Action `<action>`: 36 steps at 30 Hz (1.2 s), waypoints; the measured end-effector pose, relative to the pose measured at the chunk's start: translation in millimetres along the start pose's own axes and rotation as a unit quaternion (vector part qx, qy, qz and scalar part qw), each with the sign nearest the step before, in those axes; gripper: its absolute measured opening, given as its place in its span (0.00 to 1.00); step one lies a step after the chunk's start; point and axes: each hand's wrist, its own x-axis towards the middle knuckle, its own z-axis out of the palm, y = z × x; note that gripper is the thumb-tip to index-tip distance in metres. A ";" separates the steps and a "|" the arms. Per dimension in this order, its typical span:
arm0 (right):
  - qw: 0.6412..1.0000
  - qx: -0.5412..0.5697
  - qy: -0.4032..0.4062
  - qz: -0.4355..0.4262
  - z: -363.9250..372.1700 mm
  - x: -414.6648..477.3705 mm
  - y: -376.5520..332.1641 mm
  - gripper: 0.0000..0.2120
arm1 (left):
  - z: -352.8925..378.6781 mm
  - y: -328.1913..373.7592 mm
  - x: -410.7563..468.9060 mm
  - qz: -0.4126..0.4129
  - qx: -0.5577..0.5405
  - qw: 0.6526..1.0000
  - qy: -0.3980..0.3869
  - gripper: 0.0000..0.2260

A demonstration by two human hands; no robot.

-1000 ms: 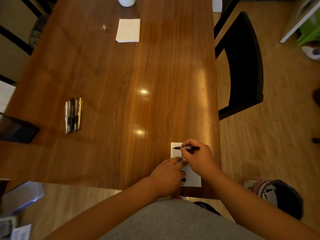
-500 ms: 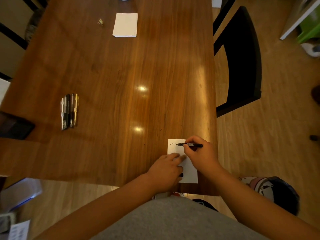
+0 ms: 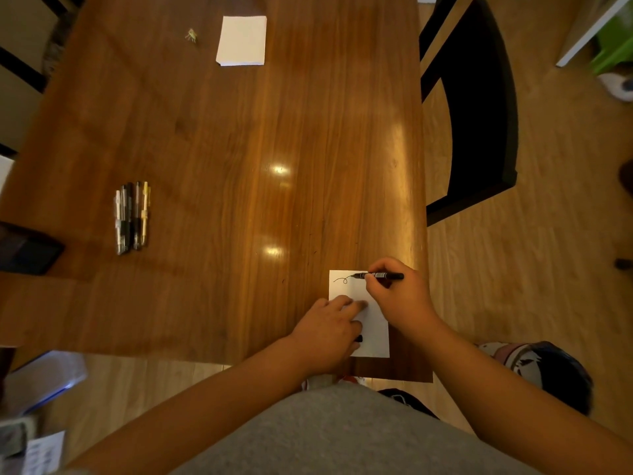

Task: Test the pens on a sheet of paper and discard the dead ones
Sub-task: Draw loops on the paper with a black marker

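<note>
A small white sheet of paper (image 3: 375, 323) lies at the near right corner of the wooden table (image 3: 239, 149). My right hand (image 3: 400, 298) grips a black pen (image 3: 380, 275) with its tip on the sheet's top edge. A thin looping ink line (image 3: 342, 280) runs left of the tip. My left hand (image 3: 329, 332) presses the sheet's left side with its fingers laid flat. A small dark object (image 3: 358, 338) peeks out from under that hand. Several more pens (image 3: 132, 217) lie side by side at the table's left.
A stack of white paper (image 3: 242, 41) and a small yellowish scrap (image 3: 191, 35) sit at the far end. A dark flat device (image 3: 24, 250) lies at the left edge. A black chair (image 3: 479, 108) stands right of the table.
The pen tip has moved to the right along the top of the sheet, leaving a looping ink line behind it. My left hand has stayed on the paper.
</note>
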 end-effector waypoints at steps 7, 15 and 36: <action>1.000 0.013 0.009 0.004 -8.7 -3.4 4.4 0.03 | 0.0 1.9 1.4 -0.004 0.009 1.000 -0.001 0.17; 1.000 0.011 -0.002 0.003 -5.4 -10.8 6.7 0.07 | -4.7 1.9 3.9 -0.005 -0.016 1.000 -0.005 0.17; 0.998 0.040 0.045 0.021 -16.6 -12.8 21.9 0.06 | -7.3 4.5 9.0 -0.005 -0.017 1.000 -0.002 0.16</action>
